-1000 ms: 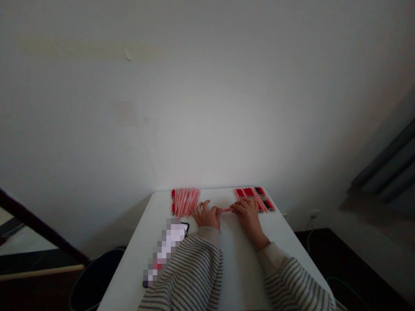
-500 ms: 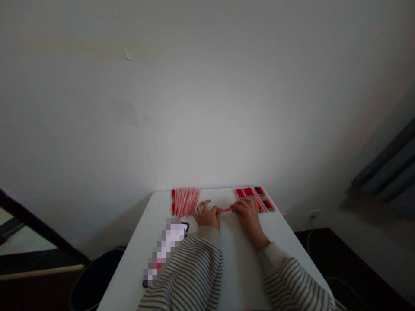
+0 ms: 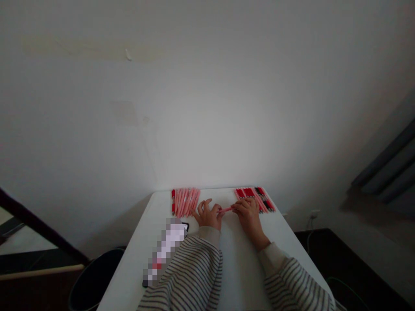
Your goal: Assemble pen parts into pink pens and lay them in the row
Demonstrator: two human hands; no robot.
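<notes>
Both hands meet over the far middle of a white table [image 3: 240,268]. My left hand [image 3: 206,215] and my right hand [image 3: 248,214] each pinch one end of a pink pen [image 3: 226,210] held level between them. Left of my left hand lies a row of pink pens [image 3: 184,201], touching its outer fingers. Just past my right hand lies a second row of red and black pens [image 3: 256,196]. Striped sleeves cover both forearms.
A dark-edged flat object [image 3: 165,250], blurred out, lies on the table's left side beside my left sleeve. A dark round bin [image 3: 94,278] stands on the floor at the left. The table's far edge meets a plain wall; a grey curtain [image 3: 385,168] hangs at the right.
Almost nothing moved. Both hands stay on the pink pen; my left fingers shifted slightly.
</notes>
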